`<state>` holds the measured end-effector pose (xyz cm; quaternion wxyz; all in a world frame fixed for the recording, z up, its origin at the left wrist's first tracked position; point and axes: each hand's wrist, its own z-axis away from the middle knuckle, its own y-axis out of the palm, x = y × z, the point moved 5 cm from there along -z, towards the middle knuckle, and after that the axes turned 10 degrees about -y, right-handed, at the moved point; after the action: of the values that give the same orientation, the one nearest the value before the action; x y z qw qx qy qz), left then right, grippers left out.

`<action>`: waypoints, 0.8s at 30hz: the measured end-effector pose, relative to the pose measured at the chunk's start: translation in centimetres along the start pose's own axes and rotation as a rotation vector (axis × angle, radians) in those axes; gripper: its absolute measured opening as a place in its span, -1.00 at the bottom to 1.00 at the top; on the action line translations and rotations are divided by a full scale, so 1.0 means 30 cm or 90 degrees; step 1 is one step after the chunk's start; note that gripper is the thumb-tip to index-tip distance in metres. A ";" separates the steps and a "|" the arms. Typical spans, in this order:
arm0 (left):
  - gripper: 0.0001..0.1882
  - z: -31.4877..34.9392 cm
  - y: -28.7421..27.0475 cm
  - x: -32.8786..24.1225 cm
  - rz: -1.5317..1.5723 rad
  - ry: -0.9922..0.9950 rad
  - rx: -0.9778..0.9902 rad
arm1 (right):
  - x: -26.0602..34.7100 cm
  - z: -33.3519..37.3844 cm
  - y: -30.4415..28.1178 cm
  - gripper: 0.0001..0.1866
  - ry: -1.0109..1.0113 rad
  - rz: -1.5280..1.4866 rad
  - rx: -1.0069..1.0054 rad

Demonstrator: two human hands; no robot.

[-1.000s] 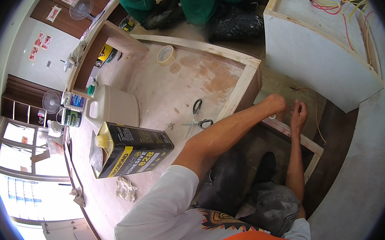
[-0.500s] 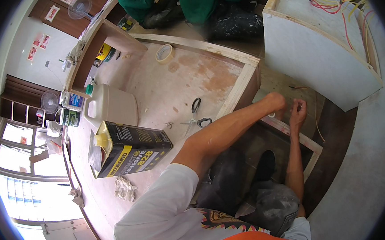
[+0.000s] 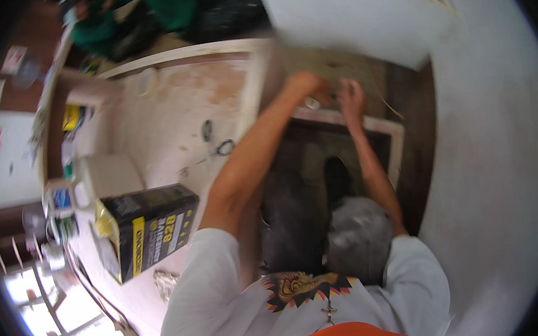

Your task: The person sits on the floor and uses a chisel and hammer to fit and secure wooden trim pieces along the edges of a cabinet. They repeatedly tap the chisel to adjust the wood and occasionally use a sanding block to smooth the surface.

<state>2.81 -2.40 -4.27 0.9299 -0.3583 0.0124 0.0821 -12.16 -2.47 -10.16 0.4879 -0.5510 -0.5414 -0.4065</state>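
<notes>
My left hand reaches over a wooden frame bar, wrist bent and fingers curled. Close to its right, my right hand is raised with fingertips drawn together. A small dark bit shows between the hands, too blurred to name. Just below my left hand is a small round whitish thing; whether I hold it is unclear. Scissors with black handles lie spread on the dusty board left of my left forearm.
On the left stand a black and yellow adhesive can, a whitish jug and a small green-and-white tub. A tape roll lies farther back. A white cabinet is at the far right. People in green sit beyond.
The view has swung, so the whole scene sits farther left and higher. My hands remain close together over the bar, with the right hand's fingers still raised.
</notes>
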 end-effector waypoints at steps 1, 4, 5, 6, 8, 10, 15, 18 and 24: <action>-0.50 0.074 -0.054 -0.084 0.000 0.024 0.004 | -0.006 -0.025 -0.055 -0.56 -0.008 -0.005 -0.024; -0.54 0.128 -0.072 -0.135 0.112 0.061 -0.018 | -0.051 -0.010 -0.106 -0.50 0.094 -0.011 0.056; -0.55 0.150 -0.062 -0.138 0.141 0.074 -0.026 | -0.041 0.026 -0.116 -0.48 0.175 -0.043 0.086; -0.55 0.164 -0.048 -0.159 0.173 0.089 -0.033 | -0.031 0.066 -0.136 -0.47 0.255 -0.073 0.116; -0.56 0.116 0.002 -0.216 0.171 0.170 -0.149 | -0.026 0.125 -0.184 -0.43 0.337 -0.158 0.192; -0.57 0.031 0.090 -0.288 0.204 0.223 -0.262 | -0.022 0.162 -0.213 -0.46 0.384 -0.337 0.230; -0.46 -0.070 0.310 -0.257 0.304 0.162 -0.494 | 0.155 0.143 -0.162 -0.52 0.340 -0.370 0.234; -0.50 0.156 0.270 -0.465 0.490 0.233 -0.405 | 0.076 0.114 -0.394 -0.63 0.348 -0.299 0.165; -0.43 0.267 0.137 -0.355 0.248 0.291 -0.231 | 0.014 0.082 -0.496 -0.56 0.323 -0.274 0.069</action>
<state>-8.64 4.44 -0.18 0.7910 -0.5178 0.2738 0.1764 -27.11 -0.92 -8.78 0.5386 -0.2789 -0.5274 -0.5950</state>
